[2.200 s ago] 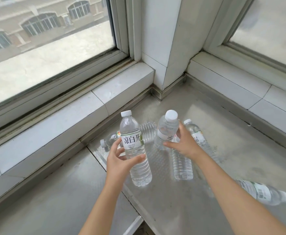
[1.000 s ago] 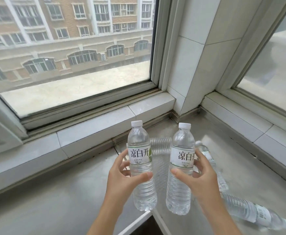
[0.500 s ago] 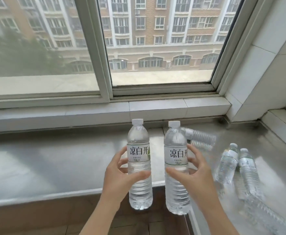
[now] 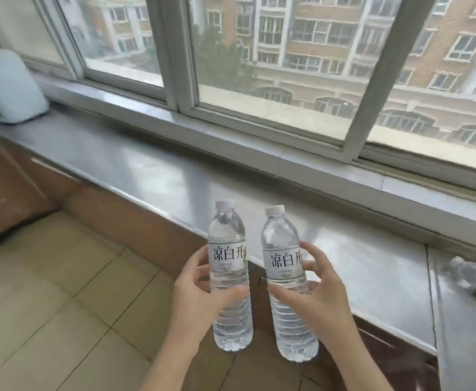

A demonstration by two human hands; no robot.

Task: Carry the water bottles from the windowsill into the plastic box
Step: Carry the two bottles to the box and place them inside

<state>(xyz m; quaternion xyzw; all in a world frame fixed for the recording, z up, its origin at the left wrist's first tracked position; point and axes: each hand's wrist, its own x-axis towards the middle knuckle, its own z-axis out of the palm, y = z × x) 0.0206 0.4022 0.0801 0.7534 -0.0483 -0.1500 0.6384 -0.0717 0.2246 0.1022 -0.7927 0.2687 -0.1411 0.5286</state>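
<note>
My left hand (image 4: 200,303) grips a clear water bottle (image 4: 229,241) with a white cap and white label, held upright over the tiled floor. My right hand (image 4: 320,300) grips a second, matching water bottle (image 4: 282,244), also upright, just in front of the windowsill (image 4: 152,170). The two bottles are side by side and apart. At the far right edge, a blurred bottle (image 4: 469,279) lies on the sill. No plastic box is in view.
The grey metal windowsill runs from upper left to lower right under a large window (image 4: 259,52). A pale blue-white object (image 4: 8,86) sits at the sill's left end. Beige floor tiles (image 4: 47,292) lie below, with a brown wall panel under the sill.
The view has swung left along the sill, leaving the remaining bottles at the far right edge. Both hands still hold their bottles upright, now over the floor.
</note>
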